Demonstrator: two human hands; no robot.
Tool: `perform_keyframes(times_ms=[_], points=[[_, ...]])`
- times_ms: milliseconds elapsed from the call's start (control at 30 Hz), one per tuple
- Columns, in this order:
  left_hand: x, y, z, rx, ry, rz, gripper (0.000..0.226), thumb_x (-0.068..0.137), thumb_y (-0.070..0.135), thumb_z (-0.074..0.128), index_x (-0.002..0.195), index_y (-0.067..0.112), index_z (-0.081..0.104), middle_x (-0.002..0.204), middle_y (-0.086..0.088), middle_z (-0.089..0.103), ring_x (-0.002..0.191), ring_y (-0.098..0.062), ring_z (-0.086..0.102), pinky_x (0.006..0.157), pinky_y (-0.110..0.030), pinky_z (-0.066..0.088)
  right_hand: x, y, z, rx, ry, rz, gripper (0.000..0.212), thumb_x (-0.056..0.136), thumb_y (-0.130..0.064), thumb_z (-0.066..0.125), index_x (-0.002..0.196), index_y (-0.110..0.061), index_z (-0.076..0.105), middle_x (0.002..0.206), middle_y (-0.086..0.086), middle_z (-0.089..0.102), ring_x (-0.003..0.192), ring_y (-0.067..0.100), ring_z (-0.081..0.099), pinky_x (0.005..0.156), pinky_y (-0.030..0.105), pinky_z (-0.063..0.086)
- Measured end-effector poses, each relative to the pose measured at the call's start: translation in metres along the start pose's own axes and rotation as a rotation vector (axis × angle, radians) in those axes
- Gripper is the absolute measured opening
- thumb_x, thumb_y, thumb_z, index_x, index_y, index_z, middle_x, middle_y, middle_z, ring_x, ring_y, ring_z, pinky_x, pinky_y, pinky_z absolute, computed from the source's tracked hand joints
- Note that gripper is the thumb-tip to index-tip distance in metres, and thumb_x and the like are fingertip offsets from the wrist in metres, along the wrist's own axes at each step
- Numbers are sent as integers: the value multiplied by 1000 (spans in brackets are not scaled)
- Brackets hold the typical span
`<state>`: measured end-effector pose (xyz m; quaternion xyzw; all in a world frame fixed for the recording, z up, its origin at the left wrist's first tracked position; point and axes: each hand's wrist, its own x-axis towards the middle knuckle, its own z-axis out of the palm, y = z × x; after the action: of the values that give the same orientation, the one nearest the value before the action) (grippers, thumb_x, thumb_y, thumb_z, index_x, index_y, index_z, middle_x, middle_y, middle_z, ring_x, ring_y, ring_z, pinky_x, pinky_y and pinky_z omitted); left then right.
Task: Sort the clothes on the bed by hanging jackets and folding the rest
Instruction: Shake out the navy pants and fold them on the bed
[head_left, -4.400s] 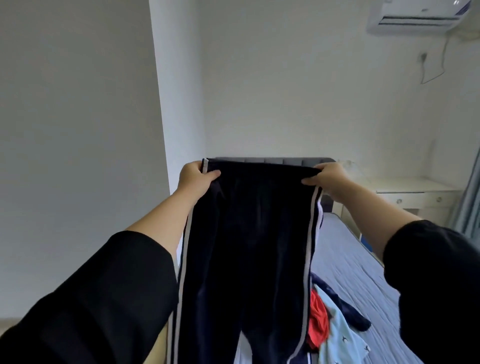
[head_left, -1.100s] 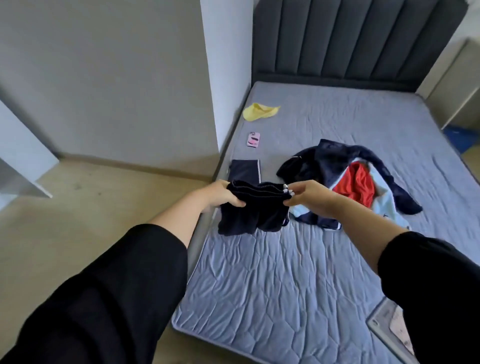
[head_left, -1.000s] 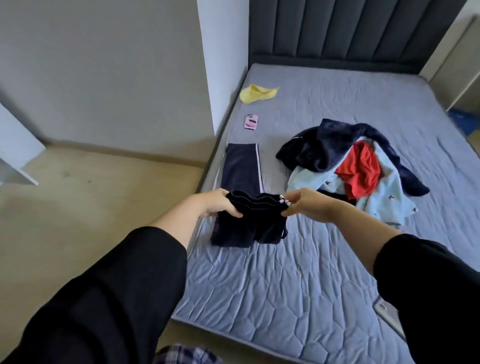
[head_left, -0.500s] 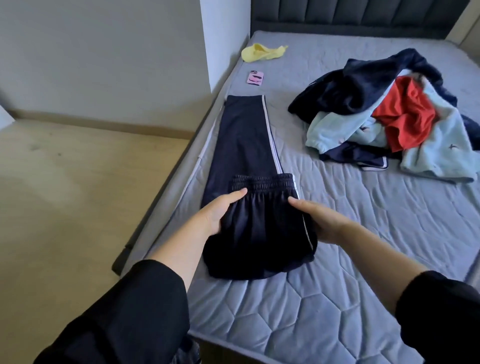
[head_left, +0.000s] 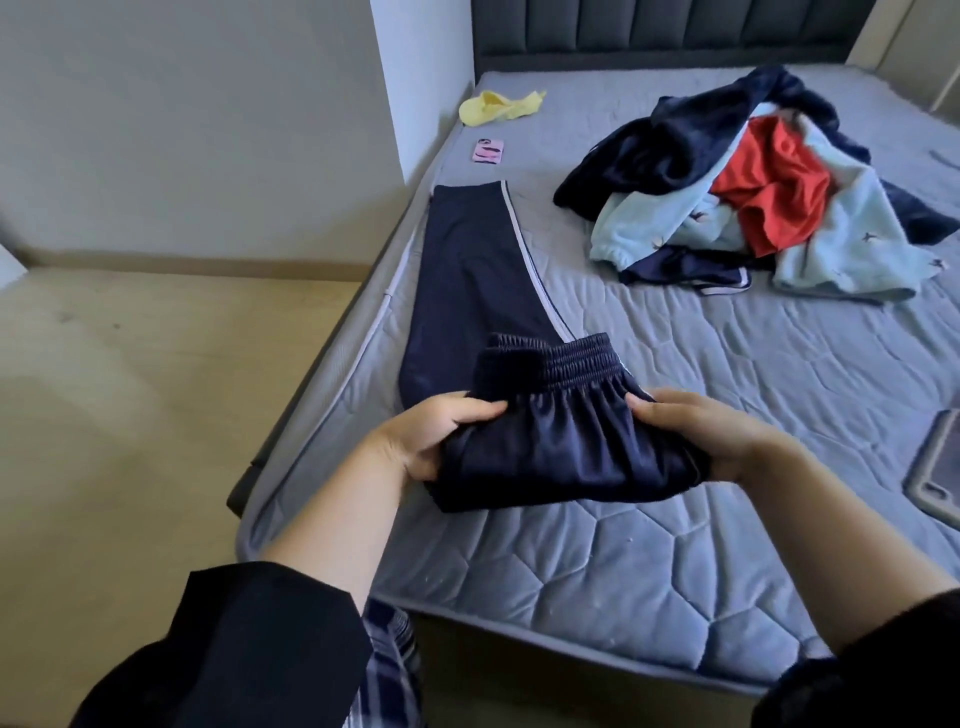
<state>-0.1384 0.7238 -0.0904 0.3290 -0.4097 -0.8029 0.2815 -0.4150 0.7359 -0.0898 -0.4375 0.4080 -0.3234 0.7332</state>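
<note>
Folded navy trousers (head_left: 561, 457) in the curled grip of left hand (head_left: 415, 441) and right hand (head_left: 711, 441)

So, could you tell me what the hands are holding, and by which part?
The navy track pants: left hand and right hand grip the folded-over waist end by its sides, below the elastic waistband.

Head view, close, downward over the bed (head_left: 675, 561) edge.
</note>
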Motion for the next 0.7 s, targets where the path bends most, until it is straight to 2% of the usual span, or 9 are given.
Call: perform_keyframes(times_ms=[100,200,333,400,467,533,567,633,700], points=[[-8,1,-4,37,-78,-84,33,84,14,47,93,14,78,96,-4,74,90,-15,70,78,-26,55,-10,-13,-7,-126,-167,73,51,68,-42,82,96,-1,72,95,18,71,84,24,70,70,30,57],[6,1,-12,54,-14,-90,24,83,12,56,94,10,77,97,-8,73,89,-19,71,79,-29,56,1,-17,-8,-196,-122,85,40,80,-34,67,101,1,67,96,15,72,85,22,70,71,29,57],[48,15,-35,-76,500,49,26,89,21,62,111,7,67,107,-12,71,97,-24,68,89,-35,54,49,-16,-11,-337,296,-204,29,93,-35,52,107,-14,65,99,2,72,91,14,68,77,27,54],[64,17,-52,86,730,127,36,95,32,57,125,11,58,124,-8,63,113,-24,60,103,-41,44,75,-13,-12,-476,474,-272,30,95,-47,46,110,-29,64,97,-14,68,88,-2,63,77,22,48],[71,8,-64,324,859,70,53,94,42,54,138,14,44,138,-4,51,125,-24,49,109,-41,36,92,1,-18,-421,534,-152,39,92,-56,46,112,-29,64,86,-15,67,80,1,62,73,24,46],[74,-7,-74,387,908,-44,65,92,46,54,145,13,34,145,-4,43,131,-25,42,111,-40,32,98,19,-24,-402,510,54,54,85,-64,49,116,-23,65,98,-6,70,95,12,64,91,34,49],[74,-13,-80,333,898,-76,66,91,46,56,143,11,36,144,-6,44,131,-26,43,111,-41,33,98,26,-25,-387,489,142,64,79,-69,53,117,-20,66,108,-2,69,105,17,63,101,38,45],[73,-17,-85,149,832,-120,64,87,43,64,137,8,46,138,-9,51,127,-28,48,110,-43,35,93,31,-23,-332,465,257,72,70,-71,61,115,-16,67,114,1,69,110,23,62,106,41,42],[70,-19,-80,103,751,-154,61,83,34,70,134,6,49,135,-11,54,124,-28,50,110,-44,35,89,32,-17,-327,445,307,53,76,-54,69,106,-10,70,99,8,74,95,28,69,97,45,50]])
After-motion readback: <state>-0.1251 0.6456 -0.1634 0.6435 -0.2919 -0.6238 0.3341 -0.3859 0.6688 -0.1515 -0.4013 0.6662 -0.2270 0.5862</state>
